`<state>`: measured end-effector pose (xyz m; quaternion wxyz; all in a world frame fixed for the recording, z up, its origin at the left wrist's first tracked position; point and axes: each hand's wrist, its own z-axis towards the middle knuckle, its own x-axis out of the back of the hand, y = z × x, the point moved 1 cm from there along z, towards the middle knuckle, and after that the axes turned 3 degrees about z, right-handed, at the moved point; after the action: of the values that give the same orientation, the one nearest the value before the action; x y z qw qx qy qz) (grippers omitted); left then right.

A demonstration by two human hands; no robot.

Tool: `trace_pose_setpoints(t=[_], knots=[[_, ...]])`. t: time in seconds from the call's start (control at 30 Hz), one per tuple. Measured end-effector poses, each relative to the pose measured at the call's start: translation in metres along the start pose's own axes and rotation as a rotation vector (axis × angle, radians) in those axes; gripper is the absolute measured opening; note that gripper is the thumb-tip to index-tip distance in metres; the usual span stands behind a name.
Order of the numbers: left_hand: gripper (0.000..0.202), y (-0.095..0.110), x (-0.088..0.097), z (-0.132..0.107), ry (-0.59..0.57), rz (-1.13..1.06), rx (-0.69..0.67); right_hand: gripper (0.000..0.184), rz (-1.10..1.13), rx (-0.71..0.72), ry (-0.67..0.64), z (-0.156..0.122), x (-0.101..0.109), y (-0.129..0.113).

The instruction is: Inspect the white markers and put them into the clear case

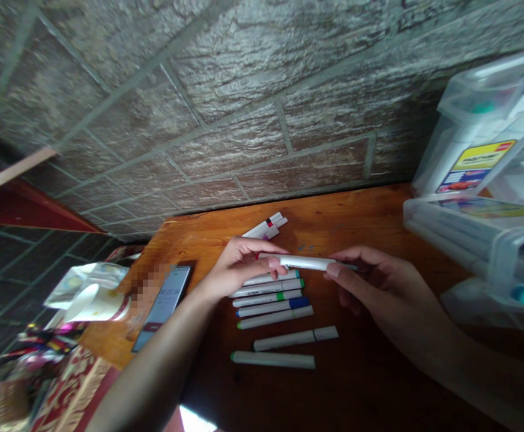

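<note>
A white marker pen [304,262] is held level above a wooden table [361,372], between both hands. My left hand [239,264] pinches its left end, where a bit of red shows. My right hand [374,282] grips its right end with thumb and fingers. Below the hands, several white markers [273,297] with green and blue caps lie side by side on the table. Two more markers [295,339] [273,359] lie nearer to me. A pair of markers [266,228] rests by the wall.
A clear plastic marker case [482,198] stands open at the right, holding more markers. A phone [165,303] lies at the table's left edge. A stone-brick wall [243,120] backs the table. Cloth and packets [86,294] sit off the left side.
</note>
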<state>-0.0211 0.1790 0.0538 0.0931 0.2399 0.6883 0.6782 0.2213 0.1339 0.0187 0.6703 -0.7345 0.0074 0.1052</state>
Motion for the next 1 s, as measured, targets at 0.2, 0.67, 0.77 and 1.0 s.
trace_pose_setpoints(t=[0.2,0.67,0.77,1.0], knots=[[0.026,-0.001,0.0003,0.0,-0.004,-0.024,-0.001,0.032,0.002,-0.013,0.009,-0.0002,0.0008,0.0013],[0.022,-0.0003,-0.0014,-0.0004,-0.032,-0.035,-0.017,0.03,0.063,-0.026,0.026,-0.0025,-0.0011,-0.0012],[0.022,0.0004,-0.0015,-0.0004,-0.035,-0.034,-0.025,0.03,0.065,-0.025,0.029,-0.003,-0.0011,-0.0024],[0.02,0.0014,-0.0043,0.0003,-0.015,0.01,-0.027,0.031,0.066,0.0,0.037,-0.0006,-0.0011,-0.0009]])
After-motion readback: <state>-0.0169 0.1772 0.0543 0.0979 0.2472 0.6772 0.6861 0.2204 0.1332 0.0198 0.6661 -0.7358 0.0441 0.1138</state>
